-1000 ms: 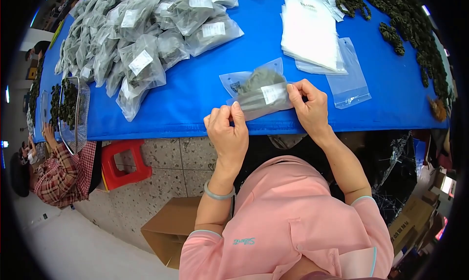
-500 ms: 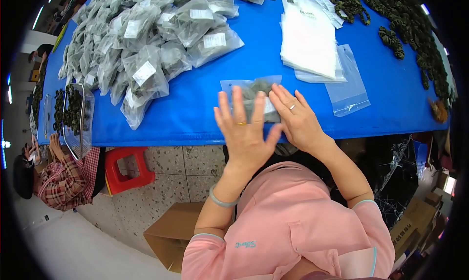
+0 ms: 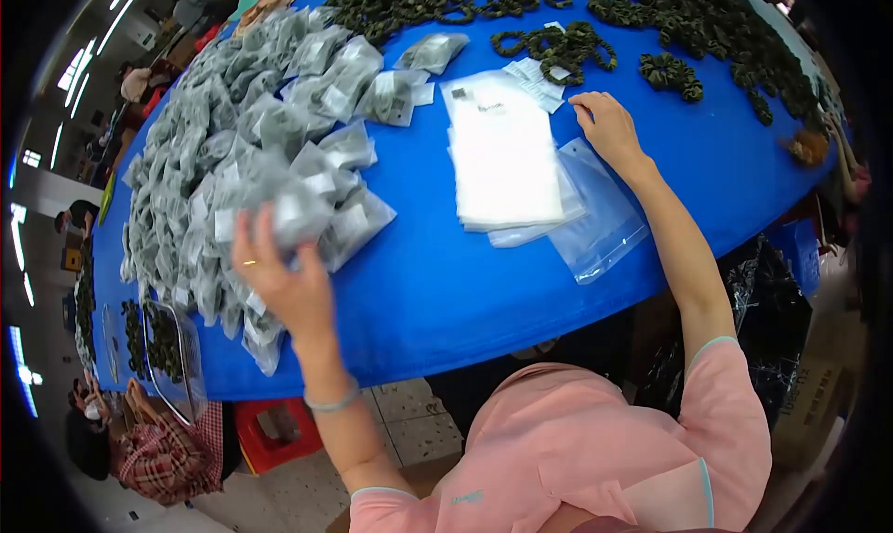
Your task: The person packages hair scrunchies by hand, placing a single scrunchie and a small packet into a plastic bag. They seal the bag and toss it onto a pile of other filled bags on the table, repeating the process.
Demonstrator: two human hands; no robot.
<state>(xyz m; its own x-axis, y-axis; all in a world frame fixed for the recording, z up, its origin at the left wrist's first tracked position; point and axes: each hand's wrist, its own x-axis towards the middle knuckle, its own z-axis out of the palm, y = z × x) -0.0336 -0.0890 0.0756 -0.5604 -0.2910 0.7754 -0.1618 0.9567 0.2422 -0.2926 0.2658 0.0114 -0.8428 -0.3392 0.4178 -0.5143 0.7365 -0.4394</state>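
My left hand [image 3: 290,286] is over the near edge of a heap of clear bags [image 3: 200,152]. Its fingers are spread. A bag with a white label [image 3: 279,203] lies just under and beyond the fingertips, smeared by motion; I see no firm grip on it. My right hand [image 3: 611,135] reaches forward over the table with bent fingers, thumb and forefinger apart. Its fingertips are beside the printed paper slips [image 3: 535,85], and nothing shows in them. Dark green scrunchies [image 3: 567,49] lie just beyond. Left of my right wrist is a stack of flat bags [image 3: 502,161].
A single clear bag [image 3: 600,217] lies under my right forearm. More dark scrunchies [image 3: 674,75] cover the far side of the blue table [image 3: 419,319]. At the left are a wire basket [image 3: 177,361], a red stool [image 3: 270,431] and a person in a checked shirt [image 3: 172,454].
My hands have parted from the filled bag at the front edge. The left swung left to the heap; the right went forward to the paper slips. The view has turned and shifted.
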